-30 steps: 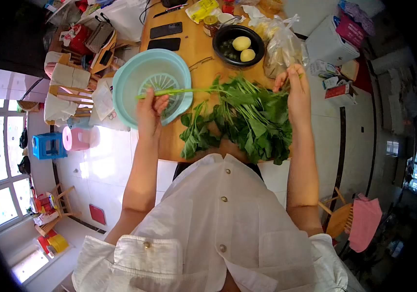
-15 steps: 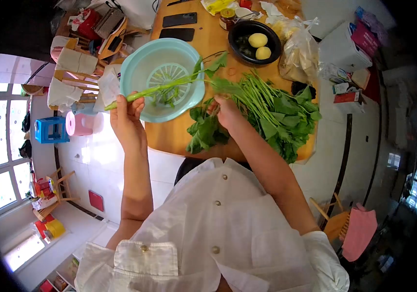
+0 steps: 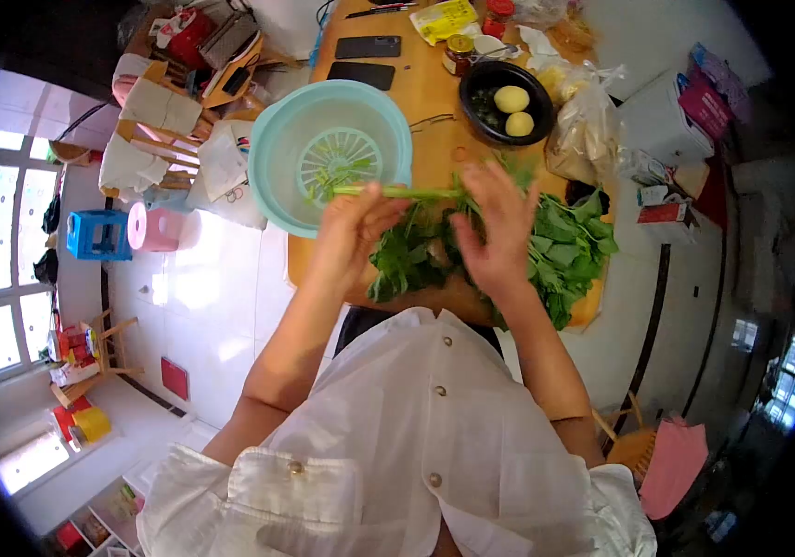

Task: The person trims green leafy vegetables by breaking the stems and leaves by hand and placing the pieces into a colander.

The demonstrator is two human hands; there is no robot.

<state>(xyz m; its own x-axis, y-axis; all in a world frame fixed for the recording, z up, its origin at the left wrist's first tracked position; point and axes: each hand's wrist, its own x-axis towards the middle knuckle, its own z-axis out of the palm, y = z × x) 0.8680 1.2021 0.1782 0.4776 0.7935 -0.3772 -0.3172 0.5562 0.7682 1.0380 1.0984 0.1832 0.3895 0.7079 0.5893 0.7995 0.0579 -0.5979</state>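
Observation:
My left hand (image 3: 353, 227) pinches a green leafy vegetable stem (image 3: 411, 192) near its cut end, beside the basin's rim. Its leafy end reaches toward my right hand (image 3: 495, 232), which is blurred, with its fingers spread around that end. A light blue basin (image 3: 265, 176) with a slotted inner basket holds short green stem pieces (image 3: 346, 172). To the right lies a heap of leafy greens (image 3: 569, 246), partly hidden by my right hand. Loose leaves (image 3: 407, 265) form a darker pile at the table's near edge, between my hands.
On the wooden table (image 3: 425, 84) stands a black bowl (image 3: 471, 93) with two peeled yellow potatoes (image 3: 514, 110). Past the basin lie two dark phones (image 3: 368, 46). A jar (image 3: 458, 56) and a plastic bag (image 3: 588, 130) stand toward the back right. Stools (image 3: 98, 235) are at left.
My left hand has moved right with the stem, from the basin's left side to its near right edge. My right hand has risen from the leaf pile to the stem's leafy end, its fingers spreading.

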